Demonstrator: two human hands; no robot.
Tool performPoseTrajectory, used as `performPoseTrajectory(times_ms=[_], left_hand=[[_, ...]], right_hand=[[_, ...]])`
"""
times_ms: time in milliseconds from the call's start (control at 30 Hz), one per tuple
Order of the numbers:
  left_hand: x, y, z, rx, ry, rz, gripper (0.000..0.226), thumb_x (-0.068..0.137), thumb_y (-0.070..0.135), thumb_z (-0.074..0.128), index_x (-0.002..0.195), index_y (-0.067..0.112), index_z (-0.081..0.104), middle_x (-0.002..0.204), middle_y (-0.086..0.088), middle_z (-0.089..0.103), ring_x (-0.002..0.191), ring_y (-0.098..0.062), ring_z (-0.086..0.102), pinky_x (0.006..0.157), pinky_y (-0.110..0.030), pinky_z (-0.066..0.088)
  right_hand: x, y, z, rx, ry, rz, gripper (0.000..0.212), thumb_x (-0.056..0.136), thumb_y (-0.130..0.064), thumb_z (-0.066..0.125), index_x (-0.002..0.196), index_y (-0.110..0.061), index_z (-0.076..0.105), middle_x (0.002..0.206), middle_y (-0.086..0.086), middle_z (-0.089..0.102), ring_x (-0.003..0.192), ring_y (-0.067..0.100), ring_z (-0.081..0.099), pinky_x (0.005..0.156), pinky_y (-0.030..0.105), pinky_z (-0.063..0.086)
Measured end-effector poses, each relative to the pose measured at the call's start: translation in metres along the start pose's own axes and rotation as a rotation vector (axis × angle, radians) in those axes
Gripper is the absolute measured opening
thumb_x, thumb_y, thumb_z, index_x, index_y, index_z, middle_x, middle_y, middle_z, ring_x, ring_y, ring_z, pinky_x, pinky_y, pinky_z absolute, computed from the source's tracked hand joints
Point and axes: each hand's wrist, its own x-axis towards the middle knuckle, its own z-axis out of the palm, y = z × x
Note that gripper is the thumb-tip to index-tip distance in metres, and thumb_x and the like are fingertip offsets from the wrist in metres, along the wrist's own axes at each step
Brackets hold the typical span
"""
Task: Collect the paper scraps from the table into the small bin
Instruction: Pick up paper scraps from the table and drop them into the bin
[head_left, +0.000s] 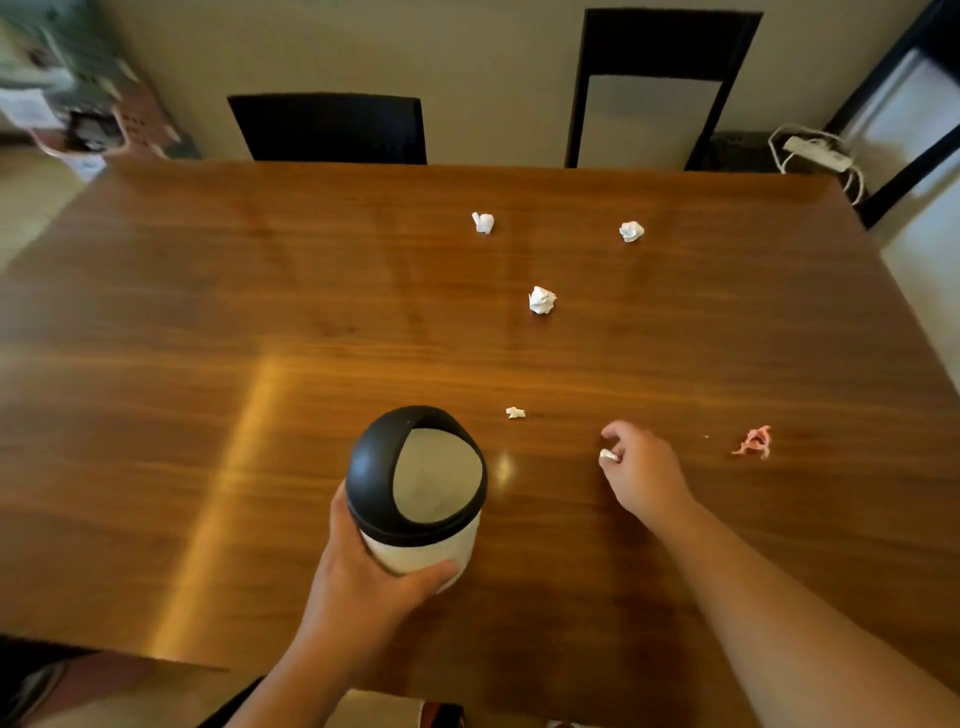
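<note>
wooden bench (260, 291), glossy, seen from above. small bin (418, 493) stands near the front edge, white body with a black domed lid, lid opening tilted up toward the camera. left hand (363, 577) wraps the bin's lower body from the near side, thumb across the front, clenched around it.

right hand (641, 475) rests low over the bench to the right of the bin, fingers curled, pinching a small white scrap (609, 456) at the fingertips. whether the scrap touches the bench, cannot tell.

loose scraps on the bench: tiny white bit (515, 412) between bin and right hand, a little farther back. pink shred (754, 441) to the right of the right hand, apart from it. crumpled white ball (542, 300) mid-bench. two more white balls toward the far edge, one left (483, 222), one right (631, 231), well apart.

two dark chairs beyond the far edge, a low one (332, 127) and a tall one (660, 47). power strip (818, 153) with cord on the floor at far right.
</note>
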Motion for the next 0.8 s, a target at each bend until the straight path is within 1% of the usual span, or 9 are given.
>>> performPoseTrajectory(times_ms=[67,167,233,300,400,467,600,733,800], left_hand=[[0.008,-0.005,-0.003,-0.002,-0.010,-0.002,0.112,0.035,0.061,0.094,0.115,0.088,0.021,0.115,0.053,0.048,0.106,0.029,0.049,0.081,-0.018,0.045],[0.019,-0.012,-0.009,0.001,-0.009,0.004,0.113,0.032,0.069,0.094,0.118,0.086,0.021,0.119,0.051,0.047,0.109,0.028,0.048,0.083,-0.018,0.045],[0.025,-0.015,-0.013,0.002,-0.014,0.005,0.114,0.029,0.078,0.089,0.120,0.084,0.021,0.121,0.050,0.047,0.111,0.028,0.048,0.084,-0.019,0.045],[0.030,-0.019,-0.016,-0.002,-0.030,0.004,0.114,0.028,0.081,0.087,0.121,0.083,0.020,0.121,0.049,0.047,0.111,0.027,0.048,0.085,-0.019,0.045],[0.038,-0.023,-0.020,-0.014,-0.041,0.010,0.114,0.030,0.081,0.087,0.121,0.084,0.019,0.121,0.050,0.047,0.111,0.028,0.047,0.082,-0.014,0.043],[0.042,-0.026,-0.023,-0.022,-0.043,0.014,0.114,0.030,0.080,0.088,0.120,0.085,0.018,0.122,0.051,0.046,0.110,0.029,0.047,0.081,-0.012,0.042],[0.047,-0.034,-0.027,-0.039,-0.042,0.020,0.114,0.032,0.077,0.090,0.121,0.085,0.020,0.124,0.049,0.047,0.112,0.026,0.048,0.082,-0.015,0.044],[0.047,-0.040,-0.030,-0.061,-0.045,0.022,0.114,0.032,0.076,0.091,0.121,0.084,0.021,0.125,0.046,0.048,0.113,0.023,0.050,0.084,-0.018,0.046],[0.045,-0.042,-0.032,-0.073,-0.050,0.019,0.113,0.033,0.076,0.091,0.122,0.083,0.022,0.125,0.044,0.049,0.114,0.021,0.051,0.085,-0.018,0.046]], right_hand=[[0.004,-0.018,0.008,0.048,-0.004,-0.062,0.035,0.091,-0.019,0.065,0.126,-0.022,0.058,0.088,-0.012,0.063,0.080,0.008,0.060,0.063,0.018,0.044],[0.015,-0.052,0.020,0.105,-0.011,-0.133,0.040,0.089,-0.021,0.067,0.128,-0.025,0.057,0.081,-0.014,0.059,0.067,0.002,0.055,0.056,0.017,0.039],[0.023,-0.072,0.028,0.109,-0.026,-0.163,0.042,0.089,-0.020,0.067,0.129,-0.025,0.056,0.083,-0.014,0.059,0.069,0.003,0.056,0.058,0.019,0.042],[0.029,-0.088,0.034,0.078,-0.048,-0.163,0.044,0.090,-0.021,0.066,0.132,-0.027,0.053,0.091,-0.010,0.063,0.082,0.009,0.060,0.069,0.026,0.052],[0.039,-0.100,0.041,-0.022,-0.085,-0.124,0.042,0.092,-0.021,0.064,0.132,-0.027,0.052,0.108,-0.002,0.068,0.098,0.017,0.063,0.081,0.036,0.056],[0.044,-0.103,0.044,-0.073,-0.099,-0.092,0.033,0.092,-0.023,0.062,0.125,-0.027,0.056,0.109,-0.001,0.067,0.096,0.020,0.064,0.078,0.037,0.057],[0.047,-0.103,0.051,-0.105,-0.055,-0.060,0.013,0.093,-0.025,0.062,0.105,-0.022,0.060,0.091,-0.002,0.066,0.081,0.017,0.062,0.066,0.034,0.055],[0.043,-0.099,0.053,-0.103,-0.019,-0.023,0.010,0.091,-0.025,0.064,0.092,-0.016,0.059,0.086,0.002,0.066,0.080,0.022,0.060,0.065,0.035,0.050],[0.036,-0.093,0.055,-0.100,0.017,-0.036,0.010,0.091,-0.022,0.066,0.090,-0.014,0.061,0.093,0.003,0.062,0.078,0.021,0.058,0.065,0.033,0.048]])
